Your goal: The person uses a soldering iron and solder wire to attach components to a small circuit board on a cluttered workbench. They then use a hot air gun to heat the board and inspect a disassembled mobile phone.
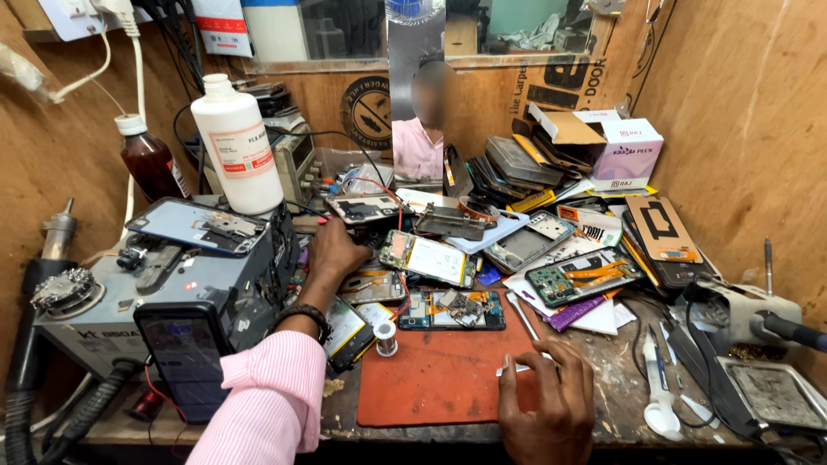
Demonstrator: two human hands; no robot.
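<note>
The left hand [334, 250] reaches forward over the bench [620, 405], its wrist in a dark bracelet and pink striped sleeve. Its fingers curl down among the phone parts just left of an opened phone [428, 258]; it seems to touch something there, but whether its grip is closed on anything I cannot tell. The phone lies tilted, back cover off, showing a pale battery with a green board at its left end.

The right hand [549, 405] rests on the red mat [431, 379], fingers spread and released, fingertips touching a small white strip [519, 365]. On the mat's far edge lies a circuit board [452, 310] in a dark frame, a solder spool [387, 337] just left of it. A white bottle [237, 146] stands on the grey station [155, 293] at left.
</note>
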